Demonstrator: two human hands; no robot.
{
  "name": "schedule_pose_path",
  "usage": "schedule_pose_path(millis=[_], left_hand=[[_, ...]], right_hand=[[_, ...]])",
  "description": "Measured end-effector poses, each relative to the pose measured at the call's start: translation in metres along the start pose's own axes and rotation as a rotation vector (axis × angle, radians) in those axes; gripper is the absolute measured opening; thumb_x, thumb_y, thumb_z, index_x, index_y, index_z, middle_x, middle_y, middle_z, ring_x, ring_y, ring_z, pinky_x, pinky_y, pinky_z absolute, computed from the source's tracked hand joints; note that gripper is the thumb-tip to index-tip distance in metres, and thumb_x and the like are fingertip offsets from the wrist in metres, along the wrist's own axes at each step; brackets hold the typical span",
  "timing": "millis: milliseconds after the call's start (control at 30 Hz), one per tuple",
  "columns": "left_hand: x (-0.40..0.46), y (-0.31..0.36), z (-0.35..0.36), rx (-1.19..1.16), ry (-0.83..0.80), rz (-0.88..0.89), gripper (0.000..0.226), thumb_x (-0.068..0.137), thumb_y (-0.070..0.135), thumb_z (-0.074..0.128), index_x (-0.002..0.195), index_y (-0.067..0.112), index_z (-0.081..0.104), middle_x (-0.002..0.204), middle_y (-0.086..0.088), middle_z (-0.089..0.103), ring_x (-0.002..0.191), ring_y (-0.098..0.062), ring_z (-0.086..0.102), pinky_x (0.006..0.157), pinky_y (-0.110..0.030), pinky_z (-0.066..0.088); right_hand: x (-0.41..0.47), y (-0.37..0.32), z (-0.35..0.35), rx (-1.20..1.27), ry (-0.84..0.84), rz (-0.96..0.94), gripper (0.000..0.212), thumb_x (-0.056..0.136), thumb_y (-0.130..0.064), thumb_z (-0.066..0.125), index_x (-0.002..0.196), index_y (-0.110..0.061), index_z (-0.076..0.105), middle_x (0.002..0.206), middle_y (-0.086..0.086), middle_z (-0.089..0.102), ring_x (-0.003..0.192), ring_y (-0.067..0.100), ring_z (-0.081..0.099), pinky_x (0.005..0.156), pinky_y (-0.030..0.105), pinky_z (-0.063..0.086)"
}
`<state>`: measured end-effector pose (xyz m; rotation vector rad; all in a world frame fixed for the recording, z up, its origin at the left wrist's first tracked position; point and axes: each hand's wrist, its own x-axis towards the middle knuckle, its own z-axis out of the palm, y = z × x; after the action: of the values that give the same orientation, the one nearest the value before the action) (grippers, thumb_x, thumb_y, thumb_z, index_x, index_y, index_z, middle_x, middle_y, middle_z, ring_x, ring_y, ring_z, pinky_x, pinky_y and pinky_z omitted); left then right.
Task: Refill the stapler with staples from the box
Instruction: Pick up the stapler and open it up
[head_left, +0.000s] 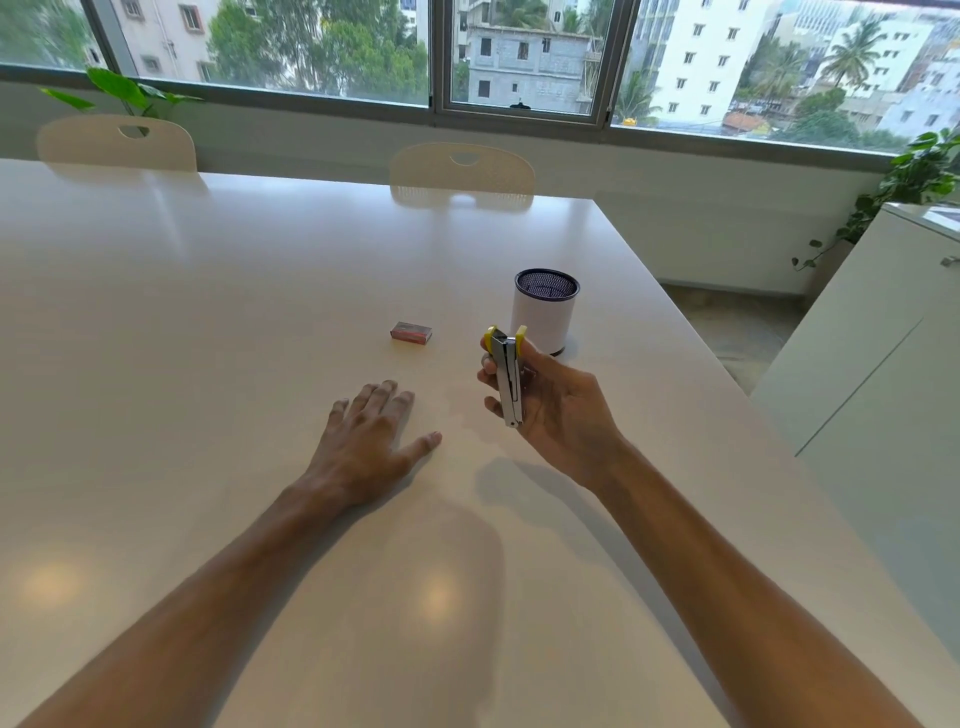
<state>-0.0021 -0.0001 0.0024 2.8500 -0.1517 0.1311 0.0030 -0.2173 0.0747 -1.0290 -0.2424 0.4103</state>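
The left hand (371, 434) lies palm down on the white surface (208, 322), fingers spread wide and flat, thumb pointing toward the right hand, holding nothing. Beyond its fingertips and a little to their right sits the small red staple box (411, 332), closed as far as can be seen, lying flat and well apart from both hands. To the right of the left thumb, across a bare gap, the right hand (553, 410) is raised off the surface with the palm turned inward, wrapped around the stapler (507, 382). The stapler stands nearly upright in that grip: its metal body runs along the fingers, the thumb presses its right side, and two yellow ends stick out above the fingertips, spread apart from each other. Whether staples are loaded cannot be told. Just beyond the right hand, behind the yellow ends, stands a white cylindrical pen holder (544, 317) with a dark mesh rim, resting on the surface near its right edge.
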Motion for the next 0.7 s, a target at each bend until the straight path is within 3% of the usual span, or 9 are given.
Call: schedule_pose_path(millis=[300,500,600,700], left_hand=[[-0.007,0.011,-0.007,-0.063,0.135,0.076,0.076,0.086,0.064,0.041,0.145,0.017,0.042,0.154,-0.006,0.042,0.144,-0.021,0.035,0.118,-0.043,0.024],[-0.016,0.027,-0.016,-0.226,0.237,0.113,0.061,0.088,0.051,0.048,0.138,0.017,0.052,0.145,-0.005,0.055,0.132,-0.023,0.052,0.108,-0.041,0.038],[-0.020,0.033,-0.020,-0.342,0.277,0.140,0.052,0.090,0.048,0.047,0.132,0.019,0.057,0.136,-0.001,0.062,0.121,-0.019,0.059,0.098,-0.037,0.045],[-0.023,0.040,-0.023,-0.477,0.295,0.158,0.048,0.092,0.047,0.048,0.125,0.016,0.064,0.126,-0.001,0.068,0.111,-0.015,0.065,0.094,-0.036,0.051]], right_hand=[[-0.003,0.006,0.001,-0.033,0.002,0.042,0.050,0.095,-0.040,0.046,0.125,-0.003,0.063,0.092,0.002,0.069,0.085,0.012,0.064,0.069,0.024,0.047],[-0.003,0.014,0.001,-0.019,0.024,0.053,0.044,0.097,-0.039,0.040,0.113,-0.011,0.071,0.091,0.002,0.072,0.084,0.014,0.065,0.072,0.026,0.046],[-0.002,0.019,0.003,-0.064,0.056,0.023,0.043,0.095,-0.039,0.041,0.095,-0.023,0.080,0.090,0.000,0.075,0.083,0.013,0.068,0.076,0.028,0.046],[-0.003,0.022,0.005,-0.156,0.109,-0.007,0.047,0.101,-0.038,0.034,0.093,-0.033,0.080,0.093,-0.004,0.077,0.094,0.015,0.066,0.085,0.030,0.044]])
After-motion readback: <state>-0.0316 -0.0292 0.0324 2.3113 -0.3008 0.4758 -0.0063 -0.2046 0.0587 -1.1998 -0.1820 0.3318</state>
